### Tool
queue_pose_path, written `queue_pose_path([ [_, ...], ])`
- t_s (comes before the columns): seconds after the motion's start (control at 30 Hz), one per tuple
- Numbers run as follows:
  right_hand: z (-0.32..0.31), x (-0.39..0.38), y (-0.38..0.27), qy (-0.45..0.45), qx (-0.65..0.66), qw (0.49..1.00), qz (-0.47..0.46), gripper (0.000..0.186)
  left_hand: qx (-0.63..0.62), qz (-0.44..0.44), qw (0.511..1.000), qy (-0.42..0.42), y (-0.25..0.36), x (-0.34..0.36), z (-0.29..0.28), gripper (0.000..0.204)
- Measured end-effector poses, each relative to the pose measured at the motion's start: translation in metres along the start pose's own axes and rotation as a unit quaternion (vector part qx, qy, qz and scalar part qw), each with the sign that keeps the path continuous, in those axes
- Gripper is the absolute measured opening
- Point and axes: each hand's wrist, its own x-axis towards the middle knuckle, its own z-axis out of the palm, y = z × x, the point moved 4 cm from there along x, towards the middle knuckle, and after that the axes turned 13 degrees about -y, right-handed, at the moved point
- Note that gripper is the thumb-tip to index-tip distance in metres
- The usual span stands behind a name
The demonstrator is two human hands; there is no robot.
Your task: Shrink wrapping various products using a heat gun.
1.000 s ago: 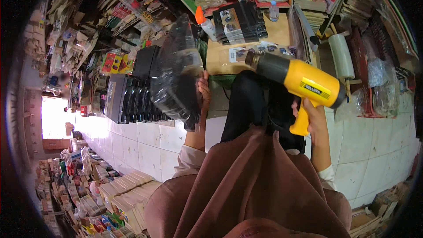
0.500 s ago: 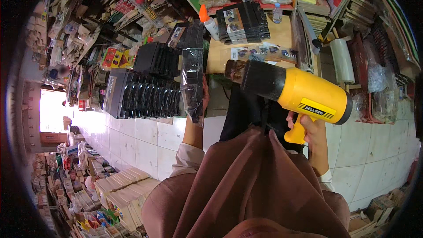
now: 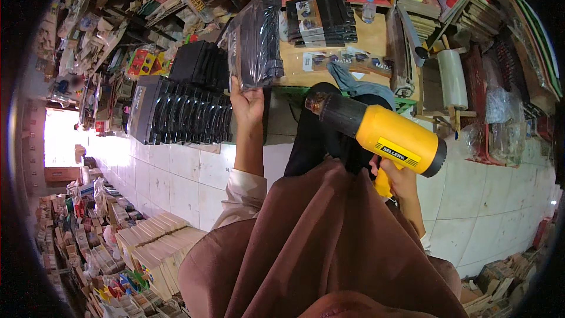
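My left hand (image 3: 248, 105) grips the near end of a flat black package (image 3: 259, 41) wrapped in clear glossy film, with a printed strip along its left side. The package is held over the left edge of the wooden table (image 3: 292, 76). My right hand (image 3: 400, 181) is closed round the handle of a yellow heat gun (image 3: 393, 136) with a black barrel. Its metal nozzle points left and away from me, over my lap, well apart from the package.
To the left stands a row of black film-wrapped packages (image 3: 191, 115), with more black pieces (image 3: 197, 68) behind. On the table are another black stack (image 3: 321, 20), printed strips (image 3: 347, 60), a grey cloth (image 3: 362, 87) and a small bottle (image 3: 369, 10). A film roll (image 3: 453, 79) stands right.
My left hand has moved the package away from me and turned it, so its broad face shows. The heat gun has come slightly nearer and left, uncovering more of the grey cloth.
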Motion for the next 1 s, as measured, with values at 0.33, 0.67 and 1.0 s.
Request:
queue_pose_path([
  [0.33, -0.006, 0.031, -0.019, 0.066, 0.04, 0.996, -0.05, 0.021, 0.078, -0.028, 0.995, -0.061, -0.002, -0.014, 0.005, 0.03],
  [0.67, -0.04, 0.04, -0.053, 0.181, 0.004, 0.98, -0.079, 0.022, 0.156, -0.028, 0.984, -0.079, 0.017, -0.006, -0.014, 0.027],
  [1.0, -0.007, 0.006, -0.028, 0.017, -0.177, 0.984, 0.001, 0.025, 0.324, 0.042, 0.94, -0.1, 0.03, 0.016, 0.021, 0.027],
])
